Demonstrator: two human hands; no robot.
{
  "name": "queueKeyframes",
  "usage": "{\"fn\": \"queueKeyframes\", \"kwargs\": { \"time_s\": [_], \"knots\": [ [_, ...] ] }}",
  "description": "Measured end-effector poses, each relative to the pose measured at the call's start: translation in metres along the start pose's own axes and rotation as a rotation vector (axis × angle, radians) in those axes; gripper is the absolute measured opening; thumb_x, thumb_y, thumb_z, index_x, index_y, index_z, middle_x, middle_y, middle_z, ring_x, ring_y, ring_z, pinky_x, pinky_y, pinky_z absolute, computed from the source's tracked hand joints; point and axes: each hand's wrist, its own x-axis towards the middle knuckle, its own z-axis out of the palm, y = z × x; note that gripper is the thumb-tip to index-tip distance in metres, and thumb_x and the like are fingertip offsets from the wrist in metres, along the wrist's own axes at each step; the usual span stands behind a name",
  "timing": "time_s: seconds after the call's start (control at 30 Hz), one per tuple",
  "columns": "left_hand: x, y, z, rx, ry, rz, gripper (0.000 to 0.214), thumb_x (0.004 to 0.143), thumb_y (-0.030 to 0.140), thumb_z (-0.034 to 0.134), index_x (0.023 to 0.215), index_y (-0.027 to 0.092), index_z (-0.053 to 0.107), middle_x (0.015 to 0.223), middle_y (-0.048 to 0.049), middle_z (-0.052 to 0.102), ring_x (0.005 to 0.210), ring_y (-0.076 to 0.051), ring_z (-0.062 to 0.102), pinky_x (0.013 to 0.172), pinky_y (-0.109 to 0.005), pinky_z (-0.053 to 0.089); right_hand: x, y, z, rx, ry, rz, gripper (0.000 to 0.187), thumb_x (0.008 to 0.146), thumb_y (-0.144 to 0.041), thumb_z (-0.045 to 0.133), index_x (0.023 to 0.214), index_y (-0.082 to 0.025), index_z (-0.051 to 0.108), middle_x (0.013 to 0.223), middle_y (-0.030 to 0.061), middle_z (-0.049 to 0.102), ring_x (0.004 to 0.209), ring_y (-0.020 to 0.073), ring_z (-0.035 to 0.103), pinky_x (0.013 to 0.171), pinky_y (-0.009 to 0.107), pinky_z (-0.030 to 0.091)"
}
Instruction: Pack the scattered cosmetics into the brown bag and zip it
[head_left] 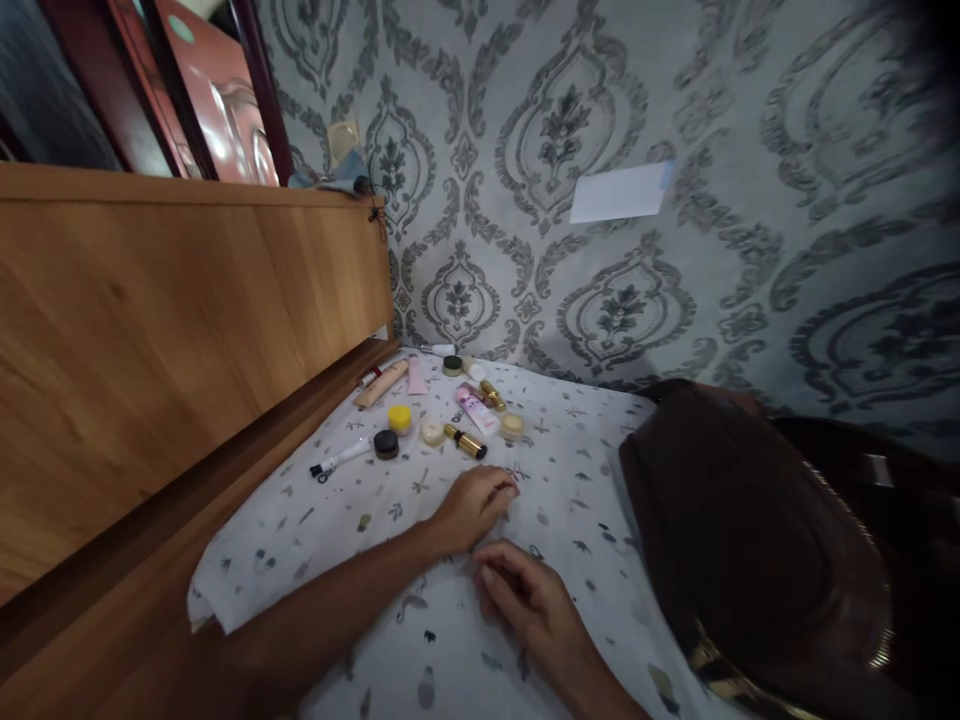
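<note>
Printed cloth [405, 520] bears jars [399, 420] and tubes [475, 410] (brown bag [735, 530] at right).

Across one patterned cloth [300, 540], five round jars: one yellow-lidded jar [399, 418], one black-lidded jar [386, 443], one dark-green-lidded jar [452, 365], two pale jars [512, 427]. Two gold tubes [466, 441], two pink tubes [476, 411], one peach tube [381, 386], one slim white item [345, 455] with black tip. Remaining small pieces at far edge too blurred to count. Two bare hands: one left hand [474, 508], one right hand [534, 602]. One brown bag [739, 530], one white sheet [621, 193], one wooden panel [187, 310].
</note>
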Motion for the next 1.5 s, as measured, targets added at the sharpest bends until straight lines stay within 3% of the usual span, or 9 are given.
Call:
{"fn": "queueKeyframes", "kwargs": {
  "time_s": [0.2, 0.43, 0.6, 0.8, 0.93, 1.1, 1.27, 1.5],
  "knots": [
    [-0.002, 0.003, -0.001, 0.017, -0.005, 0.01, 0.019, 0.092, 0.025, 0.044, 0.086, 0.019, 0.06, 0.087, -0.0049, 0.066, 0.083, -0.019, 0.059, 0.082, -0.03, 0.046, -0.003, -0.005, 0.001, -0.024, -0.012, 0.027, 0.038, 0.086, -0.054, 0.054, 0.091, -0.017, 0.06, 0.061, -0.0021, 0.054, 0.055, 0.0135, 0.048, 0.052, 0.025, 0.036],
    [-0.004, 0.004, 0.001, 0.047, -0.006, 0.017, 0.019, 0.092, 0.027, 0.043, 0.085, 0.02, 0.06, 0.086, -0.0041, 0.065, 0.083, -0.018, 0.059, 0.08, -0.03, 0.047, -0.005, -0.006, 0.001, -0.025, -0.002, -0.051, 0.024, 0.088, -0.04, 0.052, 0.089, -0.018, 0.06, 0.061, -0.003, 0.054, 0.057, 0.0122, 0.051, 0.054, 0.024, 0.038],
    [-0.007, 0.007, 0.001, 0.027, 0.003, -0.013, 0.024, 0.091, 0.035, 0.041, 0.081, 0.02, 0.058, 0.078, -0.0025, 0.063, 0.076, -0.019, 0.058, 0.073, -0.03, 0.047, -0.008, -0.001, 0.006, 0.009, 0.033, -0.122, 0.011, 0.081, -0.025, 0.054, 0.084, -0.018, 0.062, 0.06, -0.0049, 0.055, 0.057, 0.0104, 0.052, 0.057, 0.022, 0.041],
    [-0.004, 0.005, 0.005, 0.022, -0.009, -0.062, 0.029, 0.09, 0.045, 0.045, 0.084, 0.022, 0.061, 0.076, -0.0008, 0.065, 0.071, -0.02, 0.06, 0.066, -0.03, 0.048, -0.006, 0.001, 0.002, 0.035, 0.058, -0.059, 0.015, 0.078, -0.012, 0.054, 0.086, -0.018, 0.065, 0.06, -0.0063, 0.055, 0.053, 0.0081, 0.053, 0.053, 0.018, 0.041],
    [-0.001, 0.007, 0.004, 0.068, 0.038, -0.024, 0.027, 0.092, 0.04, 0.042, 0.088, 0.021, 0.061, 0.082, -0.0027, 0.067, 0.075, -0.02, 0.061, 0.07, -0.031, 0.049, -0.006, 0.005, -0.001, 0.013, 0.064, -0.08, 0.014, 0.078, -0.012, 0.054, 0.084, -0.017, 0.066, 0.059, -0.0061, 0.055, 0.052, 0.0078, 0.052, 0.052, 0.018, 0.04],
    [0.033, -0.014, -0.026, 0.367, 0.141, 0.058, 0.021, 0.093, 0.026, 0.041, 0.095, 0.021, 0.061, 0.092, -0.0065, 0.066, 0.091, -0.024, 0.059, 0.085, -0.037, 0.048, -0.004, 0.007, -0.001, 0.043, 0.06, -0.084, 0.01, 0.08, -0.018, 0.055, 0.086, -0.017, 0.064, 0.059, -0.0057, 0.055, 0.054, 0.0097, 0.052, 0.055, 0.02, 0.041],
    [0.084, -0.052, -0.061, 0.573, 0.161, -0.066, 0.034, 0.089, 0.01, 0.041, 0.115, 0.019, 0.061, 0.12, -0.0122, 0.064, 0.117, -0.028, 0.051, 0.104, -0.045, 0.038, -0.006, 0.0, 0.0, 0.06, 0.03, -0.089, 0.008, 0.08, -0.022, 0.056, 0.084, -0.018, 0.062, 0.059, -0.0053, 0.053, 0.055, 0.0103, 0.051, 0.055, 0.022, 0.039],
    [0.119, -0.086, -0.059, 0.598, 0.054, -0.185, 0.044, 0.078, 0.005, 0.055, 0.117, 0.023, 0.063, 0.12, -0.0076, 0.067, 0.122, -0.027, 0.052, 0.1, -0.038, 0.04, -0.006, 0.0, 0.0, 0.011, 0.035, -0.099, 0.01, 0.081, -0.023, 0.054, 0.084, -0.018, 0.061, 0.057, -0.0047, 0.054, 0.055, 0.0105, 0.048, 0.055, 0.022, 0.036]
  ]
}}
